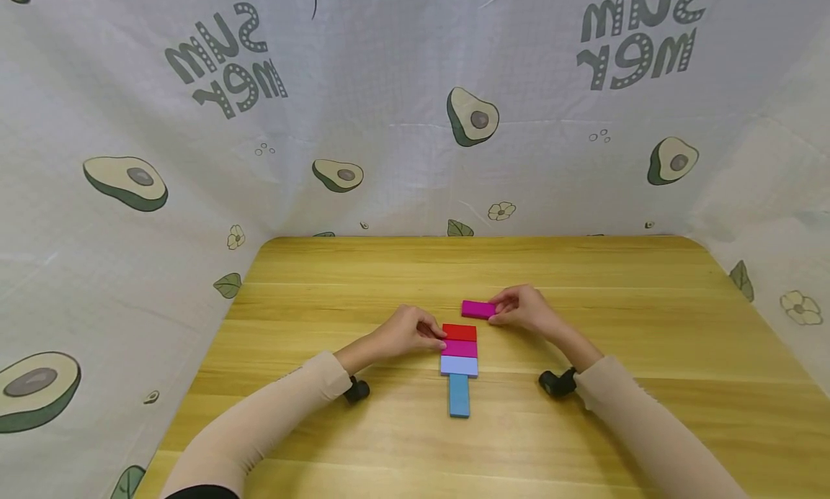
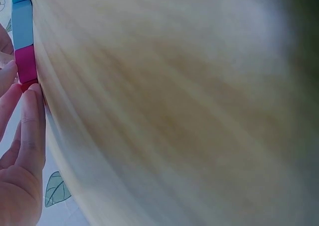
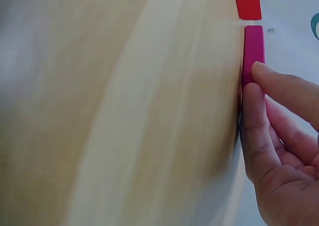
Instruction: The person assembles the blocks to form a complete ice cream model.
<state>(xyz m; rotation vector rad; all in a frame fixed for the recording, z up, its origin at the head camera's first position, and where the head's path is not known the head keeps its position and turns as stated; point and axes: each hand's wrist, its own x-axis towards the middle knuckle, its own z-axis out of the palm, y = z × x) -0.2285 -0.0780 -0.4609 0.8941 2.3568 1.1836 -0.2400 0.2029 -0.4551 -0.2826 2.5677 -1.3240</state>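
Note:
My right hand [image 1: 521,308] pinches the right end of a magenta block [image 1: 476,309], between thumb and fingertips, just beyond a column of flat blocks. In the right wrist view the magenta block [image 3: 253,47] points towards the red block [image 3: 247,2], with a narrow gap between them. My left hand [image 1: 411,330] touches the left ends of the red block [image 1: 460,332] and the second magenta block [image 1: 460,348] with its fingertips. Below these lie a lavender block [image 1: 459,366], crosswise, and a blue block [image 1: 459,396], lengthwise, forming a column.
The blocks lie on a wood-grain table [image 1: 311,268]. A white curtain [image 1: 389,110] with avocado prints hangs behind it and along both sides. Black wrist cameras show under both sleeves, the left camera [image 1: 357,391] and the right camera [image 1: 556,384], close over the table.

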